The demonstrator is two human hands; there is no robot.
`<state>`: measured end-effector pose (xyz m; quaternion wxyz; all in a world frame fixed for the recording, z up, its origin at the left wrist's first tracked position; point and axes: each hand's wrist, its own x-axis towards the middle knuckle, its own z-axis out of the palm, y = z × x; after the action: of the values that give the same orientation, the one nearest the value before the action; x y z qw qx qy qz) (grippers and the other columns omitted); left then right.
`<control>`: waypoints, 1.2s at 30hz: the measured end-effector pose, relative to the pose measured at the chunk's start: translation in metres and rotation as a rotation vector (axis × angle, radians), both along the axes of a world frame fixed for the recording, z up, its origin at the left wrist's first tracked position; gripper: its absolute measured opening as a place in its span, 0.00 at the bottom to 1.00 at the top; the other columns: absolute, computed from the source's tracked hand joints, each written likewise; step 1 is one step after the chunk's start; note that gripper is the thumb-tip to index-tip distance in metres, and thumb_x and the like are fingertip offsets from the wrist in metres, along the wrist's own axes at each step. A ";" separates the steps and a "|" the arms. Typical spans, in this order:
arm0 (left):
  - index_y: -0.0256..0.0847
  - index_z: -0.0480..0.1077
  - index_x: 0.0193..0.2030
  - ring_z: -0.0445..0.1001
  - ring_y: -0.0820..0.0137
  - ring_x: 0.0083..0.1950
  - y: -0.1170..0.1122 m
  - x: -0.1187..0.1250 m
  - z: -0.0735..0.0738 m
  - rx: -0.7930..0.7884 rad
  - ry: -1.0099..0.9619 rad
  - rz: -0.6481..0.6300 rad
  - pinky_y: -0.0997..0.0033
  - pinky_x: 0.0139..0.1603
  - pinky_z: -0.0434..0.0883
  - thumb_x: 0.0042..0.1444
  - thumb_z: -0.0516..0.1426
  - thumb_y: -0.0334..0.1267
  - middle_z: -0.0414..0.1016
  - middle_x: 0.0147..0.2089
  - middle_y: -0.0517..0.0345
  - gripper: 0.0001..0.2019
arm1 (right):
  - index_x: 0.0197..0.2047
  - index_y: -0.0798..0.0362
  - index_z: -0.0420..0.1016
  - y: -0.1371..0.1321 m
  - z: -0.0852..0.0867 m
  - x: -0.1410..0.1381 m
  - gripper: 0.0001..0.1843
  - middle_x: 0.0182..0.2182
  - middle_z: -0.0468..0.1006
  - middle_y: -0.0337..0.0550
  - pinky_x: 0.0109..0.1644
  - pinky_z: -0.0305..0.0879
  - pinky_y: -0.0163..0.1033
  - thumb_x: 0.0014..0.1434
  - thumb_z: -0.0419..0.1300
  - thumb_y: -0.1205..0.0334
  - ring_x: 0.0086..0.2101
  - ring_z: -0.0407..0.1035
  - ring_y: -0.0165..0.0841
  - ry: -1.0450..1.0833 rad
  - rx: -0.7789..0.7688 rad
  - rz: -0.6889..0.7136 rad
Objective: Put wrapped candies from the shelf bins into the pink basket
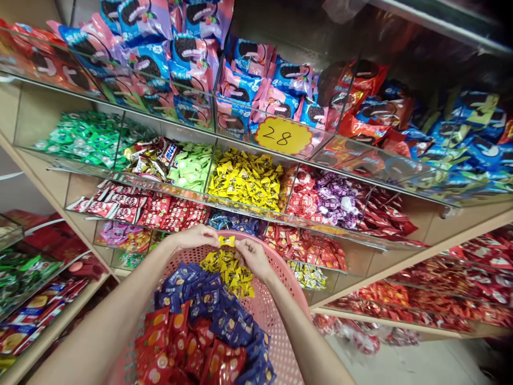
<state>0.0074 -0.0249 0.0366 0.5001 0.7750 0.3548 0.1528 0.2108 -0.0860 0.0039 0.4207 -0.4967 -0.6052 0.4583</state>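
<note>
A small yellow-wrapped candy [226, 241] is pinched at its two ends between my hands, over the far part of a pink perforated basket [286, 289]. My left hand [201, 237] grips its left end with closed fingers. On its right end, the fingertips of my right hand [252, 255] are closed too. Beneath my hands lies a heap of yellow candies [230, 270] in the basket. Nearer to me the basket holds dark blue packets [222, 315] and red packets [188, 347].
Behind the basket rise glass-fronted shelves with a bin of yellow candies [246, 179], green candies [86, 139] and purple candies [339, 198]. Cookie packets [192, 59] fill the upper shelf, which bears a yellow price tag [284, 136] reading 28. Another rack [52, 315] stands at left.
</note>
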 end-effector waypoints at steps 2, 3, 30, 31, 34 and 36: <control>0.39 0.73 0.30 0.67 0.71 0.39 0.001 -0.001 -0.002 0.007 -0.006 -0.001 0.75 0.42 0.61 0.45 0.55 0.45 0.71 0.35 0.61 0.12 | 0.37 0.54 0.66 -0.002 0.004 0.004 0.15 0.25 0.70 0.38 0.23 0.58 0.31 0.57 0.46 0.53 0.21 0.63 0.26 -0.203 0.191 -0.074; 0.40 0.73 0.30 0.67 0.71 0.39 0.002 -0.001 -0.002 0.014 -0.002 0.001 0.75 0.43 0.61 0.45 0.55 0.46 0.71 0.35 0.61 0.12 | 0.43 0.54 0.65 -0.004 0.007 0.005 0.15 0.29 0.71 0.41 0.27 0.61 0.32 0.57 0.46 0.55 0.26 0.66 0.28 -0.328 0.297 -0.099; 0.39 0.71 0.26 0.66 0.71 0.39 0.000 0.002 -0.003 0.048 0.044 0.051 0.74 0.41 0.60 0.41 0.58 0.49 0.68 0.36 0.61 0.14 | 0.28 0.53 0.65 0.007 -0.001 -0.004 0.16 0.21 0.71 0.36 0.18 0.53 0.29 0.51 0.52 0.48 0.16 0.62 0.24 0.032 -0.014 0.165; 0.39 0.71 0.25 0.66 0.71 0.38 0.000 0.002 -0.004 0.046 0.038 0.056 0.74 0.41 0.60 0.41 0.58 0.49 0.68 0.34 0.61 0.14 | 0.28 0.53 0.65 0.008 -0.002 -0.005 0.16 0.21 0.71 0.36 0.17 0.53 0.30 0.51 0.53 0.47 0.16 0.62 0.24 0.040 -0.019 0.163; 0.38 0.69 0.23 0.65 0.73 0.34 0.000 0.002 -0.005 0.030 0.014 0.090 0.75 0.37 0.60 0.41 0.57 0.49 0.67 0.29 0.63 0.14 | 0.26 0.54 0.65 0.011 -0.005 -0.007 0.16 0.20 0.70 0.36 0.17 0.53 0.29 0.51 0.53 0.48 0.16 0.61 0.24 0.055 -0.023 0.137; 0.38 0.68 0.23 0.64 0.74 0.32 -0.001 0.002 -0.004 0.031 0.011 0.101 0.76 0.35 0.60 0.41 0.58 0.49 0.67 0.28 0.63 0.14 | 0.25 0.54 0.64 0.012 -0.006 -0.006 0.17 0.19 0.69 0.35 0.18 0.54 0.29 0.51 0.53 0.48 0.16 0.60 0.23 0.047 -0.017 0.124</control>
<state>0.0097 -0.0262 0.0324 0.4775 0.7647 0.3938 0.1790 0.2044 -0.0737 -0.0025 0.4014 -0.4507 -0.6209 0.5002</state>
